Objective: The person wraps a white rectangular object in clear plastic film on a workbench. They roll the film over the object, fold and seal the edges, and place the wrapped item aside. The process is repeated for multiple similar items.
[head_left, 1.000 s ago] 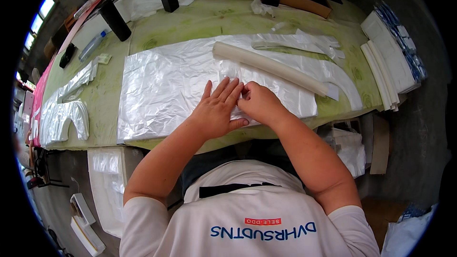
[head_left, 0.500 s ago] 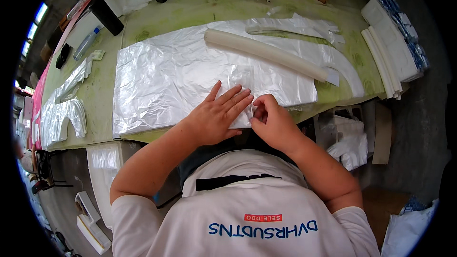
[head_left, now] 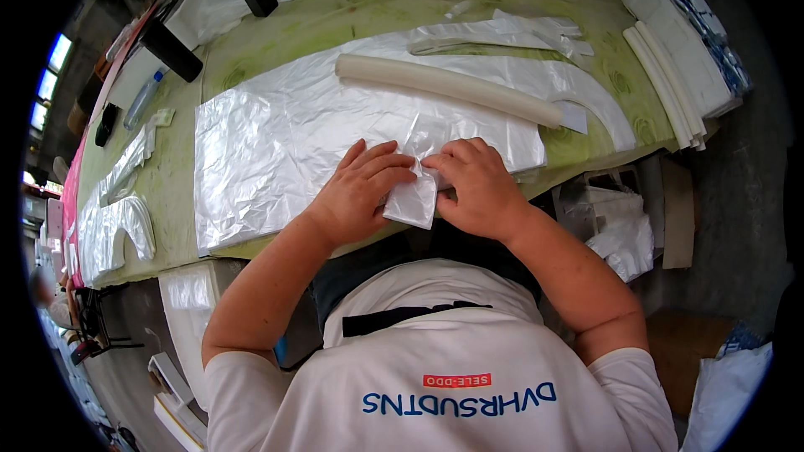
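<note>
A large stack of shiny, thin white plastic bags (head_left: pixel 260 151) lies flat before me on the table. Over its near edge, a narrow folded plastic bag (head_left: pixel 411 203) hangs between my two hands, its lower end loose toward my body. My left hand (head_left: pixel 356 192) is closed on the left side of this folded bag, fingers bent and resting on the film. From the other side my right hand (head_left: pixel 481 188) pinches it between thumb and forefinger. The fingertips partly cover the fold. Beyond my hands, a long off-white roll (head_left: pixel 448 88) rests across the stack.
Cut plastic pieces (head_left: pixel 507 32) lie past the roll, more (head_left: pixel 113 238) at the far left of the green-covered table (head_left: pixel 352 17). A black cylinder (head_left: pixel 170 50) and a clear bottle (head_left: pixel 144 100) stand back left. White stacked packs (head_left: pixel 678 42) occupy the right edge.
My right hand has moved up and right, and my left hand has slid left off the film. The folded bag now shows between them, its end hanging over the table edge.
</note>
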Action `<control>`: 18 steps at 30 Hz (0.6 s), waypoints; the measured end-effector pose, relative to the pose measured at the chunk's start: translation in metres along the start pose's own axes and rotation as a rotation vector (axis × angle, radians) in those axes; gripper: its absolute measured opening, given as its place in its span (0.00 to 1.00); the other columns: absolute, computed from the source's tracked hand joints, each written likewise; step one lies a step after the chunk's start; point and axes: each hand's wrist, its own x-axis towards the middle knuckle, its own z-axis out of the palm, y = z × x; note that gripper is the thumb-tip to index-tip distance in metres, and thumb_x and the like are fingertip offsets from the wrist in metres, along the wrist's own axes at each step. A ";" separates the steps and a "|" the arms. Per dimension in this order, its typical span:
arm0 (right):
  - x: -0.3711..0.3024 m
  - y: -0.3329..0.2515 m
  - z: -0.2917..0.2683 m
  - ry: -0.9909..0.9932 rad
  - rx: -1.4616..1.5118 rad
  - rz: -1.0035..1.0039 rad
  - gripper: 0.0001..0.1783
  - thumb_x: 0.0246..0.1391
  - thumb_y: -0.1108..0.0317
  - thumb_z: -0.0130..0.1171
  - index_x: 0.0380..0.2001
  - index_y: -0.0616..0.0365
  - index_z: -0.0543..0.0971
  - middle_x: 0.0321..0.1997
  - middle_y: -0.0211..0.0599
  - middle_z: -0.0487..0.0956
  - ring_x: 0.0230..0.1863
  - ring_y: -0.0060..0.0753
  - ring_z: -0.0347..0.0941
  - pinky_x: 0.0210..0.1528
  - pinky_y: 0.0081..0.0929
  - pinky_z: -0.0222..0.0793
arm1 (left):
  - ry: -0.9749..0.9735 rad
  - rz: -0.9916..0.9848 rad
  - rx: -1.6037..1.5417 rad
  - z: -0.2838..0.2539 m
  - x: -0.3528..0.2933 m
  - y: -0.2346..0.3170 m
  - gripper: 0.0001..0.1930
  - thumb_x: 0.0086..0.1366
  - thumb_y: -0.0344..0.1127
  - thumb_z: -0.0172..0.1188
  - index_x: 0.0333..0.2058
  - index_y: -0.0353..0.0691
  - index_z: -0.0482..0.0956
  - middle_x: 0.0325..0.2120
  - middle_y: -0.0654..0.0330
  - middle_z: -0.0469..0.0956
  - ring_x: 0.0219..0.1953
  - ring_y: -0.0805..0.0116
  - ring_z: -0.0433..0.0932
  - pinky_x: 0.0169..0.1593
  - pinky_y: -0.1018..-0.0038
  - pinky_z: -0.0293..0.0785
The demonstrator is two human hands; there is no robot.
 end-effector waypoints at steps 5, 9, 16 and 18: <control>-0.001 0.001 -0.001 -0.031 -0.027 0.012 0.16 0.41 0.69 0.65 0.38 0.52 0.79 0.41 0.35 0.76 0.47 0.46 0.71 0.50 0.41 0.67 | 0.058 -0.015 -0.006 0.005 0.005 -0.001 0.26 0.47 0.23 0.66 0.48 0.49 0.80 0.58 0.63 0.77 0.64 0.54 0.68 0.70 0.50 0.56; -0.004 0.004 0.000 0.002 0.010 0.030 0.13 0.42 0.69 0.66 0.35 0.53 0.78 0.41 0.35 0.75 0.46 0.46 0.71 0.49 0.40 0.67 | 0.082 -0.049 -0.124 0.005 0.013 -0.004 0.20 0.52 0.23 0.63 0.45 0.49 0.83 0.51 0.67 0.81 0.56 0.58 0.74 0.65 0.55 0.61; 0.006 0.011 0.010 0.057 -0.007 0.150 0.07 0.48 0.66 0.64 0.26 0.58 0.81 0.33 0.41 0.77 0.39 0.49 0.73 0.44 0.43 0.70 | 0.213 -0.270 -0.107 0.012 0.033 -0.006 0.06 0.60 0.36 0.65 0.29 0.40 0.82 0.27 0.60 0.80 0.34 0.55 0.77 0.46 0.59 0.68; 0.008 0.009 0.013 0.083 -0.055 0.186 0.09 0.50 0.64 0.64 0.25 0.58 0.82 0.32 0.42 0.78 0.39 0.49 0.73 0.44 0.44 0.71 | 0.200 -0.366 -0.091 0.012 0.036 -0.002 0.12 0.63 0.43 0.64 0.27 0.40 0.81 0.25 0.61 0.79 0.37 0.56 0.77 0.49 0.59 0.65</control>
